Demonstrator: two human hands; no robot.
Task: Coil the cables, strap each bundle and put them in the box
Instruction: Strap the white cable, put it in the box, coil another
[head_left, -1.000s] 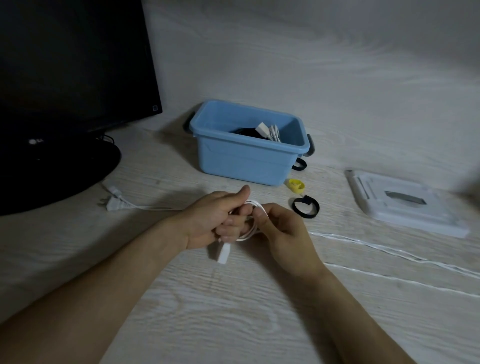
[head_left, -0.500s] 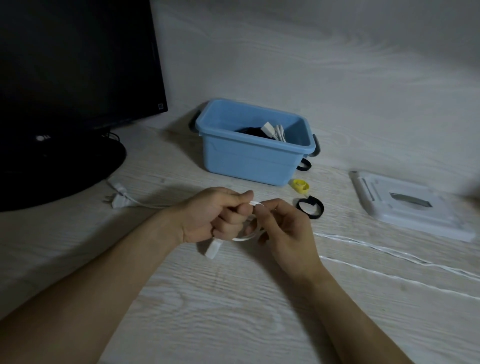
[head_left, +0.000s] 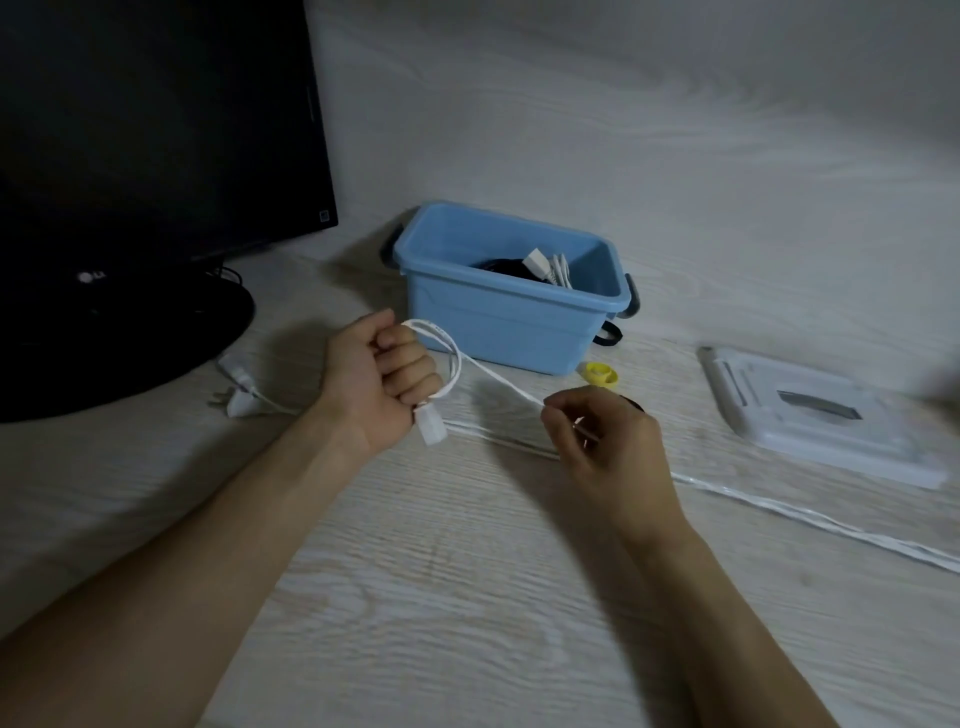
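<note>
My left hand (head_left: 382, 382) is fisted round a small loop of the white cable (head_left: 451, 358); the cable's white plug (head_left: 430, 430) hangs below that fist. My right hand (head_left: 605, 449) pinches the same cable a hand's width to the right, and the strand runs taut between the two hands. The rest of the cable (head_left: 810, 522) trails off right across the table. The blue box (head_left: 498, 327) stands behind my hands and holds a black bundle and a white bundle (head_left: 545, 265). A yellow strap (head_left: 600, 374) lies in front of the box.
A black monitor (head_left: 145, 135) on its round base fills the left. A white power plug (head_left: 239, 402) with its cord lies beside the base. The white box lid (head_left: 815, 415) lies flat at the right. A black strap (head_left: 608, 332) sits by the box's right handle.
My hands have drawn apart: the right hand slid right along the cable, stretching a strand out from the loop held in my left fist. The view has shifted slightly.
</note>
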